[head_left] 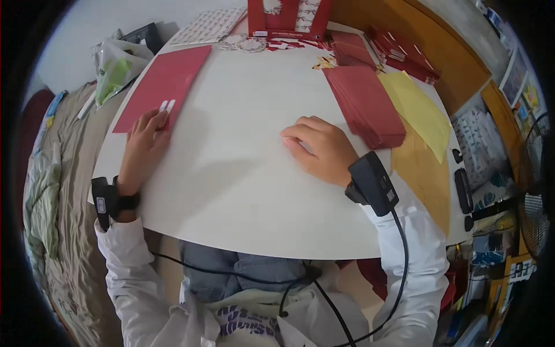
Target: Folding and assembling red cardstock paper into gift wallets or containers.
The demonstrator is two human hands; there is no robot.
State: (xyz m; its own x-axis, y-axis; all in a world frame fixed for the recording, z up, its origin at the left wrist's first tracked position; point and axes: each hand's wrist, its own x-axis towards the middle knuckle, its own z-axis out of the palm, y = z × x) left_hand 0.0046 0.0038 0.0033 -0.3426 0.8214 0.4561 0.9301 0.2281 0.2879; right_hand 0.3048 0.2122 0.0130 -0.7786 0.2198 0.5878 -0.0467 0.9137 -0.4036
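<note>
White table (237, 127) beside a bed with a rumpled beige cover (75, 150); edges bowed by the lens. Left forearm comes up from below, black device (104, 199) at the wrist. Left hand (147, 136) back up, at the near end of a red sheet (167, 81) on the table's left side. Its fingers bent, close together; two small white strips (167, 106) at the fingertips. Pinched or lying on the sheet: cannot tell.

Right hand (321, 149) over the near-middle of the table, back up, fingers loosely curled, thumb and forefinger narrow. Palm hidden, so whether it holds anything cannot be told. Just beyond it, to the right, a stack of red cards (364, 107), partly covering yellow paper (416, 104).

Far side: red box (289, 26), top cut off by frame. Small scraps near its base too small to make out. Fan (535, 225) at right rim, partly lost in dark vignette.
</note>
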